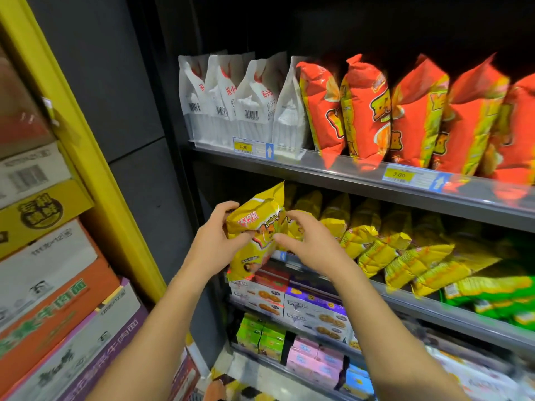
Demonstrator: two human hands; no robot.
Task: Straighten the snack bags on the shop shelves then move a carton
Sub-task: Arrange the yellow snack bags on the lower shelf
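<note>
Two bare forearms reach up from the bottom of the view towards dark shop shelves, both hands meeting on one crinkled yellow foil snack bag with red lettering (256, 227). The bag is held upright, in front of the left end of the middle grey metal shelf (434, 303), its lower edge hanging over the shelf's front rail.

The left hand (214, 241) grips the bag's left side, fingers curled round behind it and the thumb pressed on its front. The right hand (311, 241) is arched, palm down, its fingers bent over the bag's right edge and its thumb tip on the front panel, so it pinches that edge.

Just right of the held bag, a row of matching yellow snack bags (376, 235) leans forward along the same shelf. On the shelf above stand white paper-look pouches (231, 99) and puffy orange-red snack bags (405, 111). At far left, printed cardboard cartons (43, 270) are stacked beside a yellow post (86, 134).
</note>
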